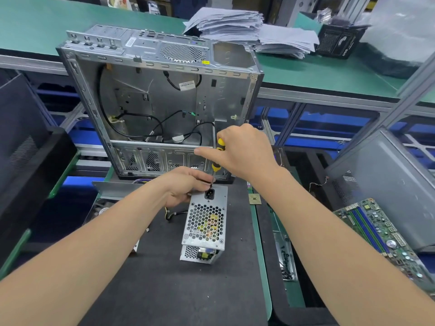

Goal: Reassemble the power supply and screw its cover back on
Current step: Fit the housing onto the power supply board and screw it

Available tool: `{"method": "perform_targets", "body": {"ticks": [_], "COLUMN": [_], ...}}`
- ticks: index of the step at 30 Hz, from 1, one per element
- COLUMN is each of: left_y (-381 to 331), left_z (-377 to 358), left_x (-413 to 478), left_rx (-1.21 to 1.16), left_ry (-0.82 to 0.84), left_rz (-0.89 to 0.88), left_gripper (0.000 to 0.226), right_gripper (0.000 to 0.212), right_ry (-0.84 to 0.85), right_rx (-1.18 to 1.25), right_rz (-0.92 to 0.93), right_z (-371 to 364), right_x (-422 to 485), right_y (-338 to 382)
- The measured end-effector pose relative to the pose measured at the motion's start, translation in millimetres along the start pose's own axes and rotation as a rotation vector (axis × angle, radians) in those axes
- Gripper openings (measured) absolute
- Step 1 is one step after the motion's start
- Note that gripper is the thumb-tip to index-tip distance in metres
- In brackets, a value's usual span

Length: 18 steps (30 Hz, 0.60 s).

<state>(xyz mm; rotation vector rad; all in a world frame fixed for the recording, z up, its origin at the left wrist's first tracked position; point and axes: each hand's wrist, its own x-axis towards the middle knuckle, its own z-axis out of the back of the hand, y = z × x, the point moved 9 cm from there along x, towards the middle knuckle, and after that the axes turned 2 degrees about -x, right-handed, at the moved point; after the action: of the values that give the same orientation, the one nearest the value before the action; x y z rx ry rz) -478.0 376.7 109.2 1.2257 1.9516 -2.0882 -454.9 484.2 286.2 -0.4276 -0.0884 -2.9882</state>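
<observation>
— What's on the far left?
— A black case (23, 147), at the edge of the view. Next to it an open chassis (160, 102) stands upright at the back of the mat (164, 290), with loose black cables inside.

— And the left hand?
— The left hand (186, 187) is on the far end of the power supply (204, 222). Its fingers are curled round the top left corner, just beside the socket, gripping it.

— Where is the power supply itself?
— In the middle of the black mat, just in front of the chassis. Its honeycomb grille faces up and its socket end points away from the person. Wires trail out to the left, under the hand.

— The tool?
— A screwdriver (217, 156) with a yellow and black handle, nearly upright. Its shaft comes down to the far edge of the power supply, right by the left fingertips. The tip is hidden, so I can't tell whether it sits on a screw.

— What holds it?
— The right hand (242, 151). The fingers are wrapped round the handle from above, with the forefinger stretched out to the left.

— Further right?
— A small square chip (255, 199) lies at the mat's right edge, near the power supply. Then comes a narrow tray (287, 262) of small dark parts. Beyond it are a green board (381, 234) with blue slots and a grey case (388, 184) behind the board. Stacked papers (247, 31) lie on the green desk (70, 24) at the back.
</observation>
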Motion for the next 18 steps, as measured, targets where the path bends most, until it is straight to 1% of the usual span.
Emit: {"method": "perform_targets", "body": {"ticks": [2,3,4,7,9,11,13,15,18], "left_y": [-0.7,-1.1,-1.3,-2.2,-2.2,-1.9,-2.3,-3.0,-3.7], "left_z": [-0.7,-1.1,-1.5,-2.3,-1.9,-0.6,-0.7,-1.8,-3.4], "left_x": [-1.1,-1.6,-2.1,-2.8,-3.5,-4.4,-5.0,-5.7,-6.9], "left_rx": [0.004,0.005,0.006,0.005,-0.001,0.002,0.006,0.004,0.006], "left_ry": [0.002,0.004,0.007,0.008,0.004,0.0,0.008,0.016,0.026], "left_rz": [-0.003,-0.004,-0.003,-0.003,-0.002,0.0,0.0,-0.002,-0.006], "left_gripper": [0.021,0.021,0.021,0.022,0.022,0.023,0.024,0.025,0.024], "right_gripper": [0.071,0.068,0.06,0.026,0.019,0.014,0.015,0.024,0.028], "right_ry": [-0.054,-0.064,-0.06,-0.019,0.004,0.092,0.22,0.311,0.349], "right_rx": [0.02,0.059,0.127,0.454,0.589,0.628,0.671,0.718,0.702], "right_rz": [-0.046,-0.052,-0.044,0.032,0.068,0.101,0.154,0.201,0.239], "right_z": [0.9,0.1,-2.1,-5.1,-4.6,-7.9,-10.0,-9.0,-7.7], "right_x": [-2.6,-3.2,-3.4,-7.1,-11.2,-14.5,-17.2,-19.1,-19.8], "right_y": [0.8,1.0,1.9,7.9,7.7,5.1,4.3,4.3,4.4]}}
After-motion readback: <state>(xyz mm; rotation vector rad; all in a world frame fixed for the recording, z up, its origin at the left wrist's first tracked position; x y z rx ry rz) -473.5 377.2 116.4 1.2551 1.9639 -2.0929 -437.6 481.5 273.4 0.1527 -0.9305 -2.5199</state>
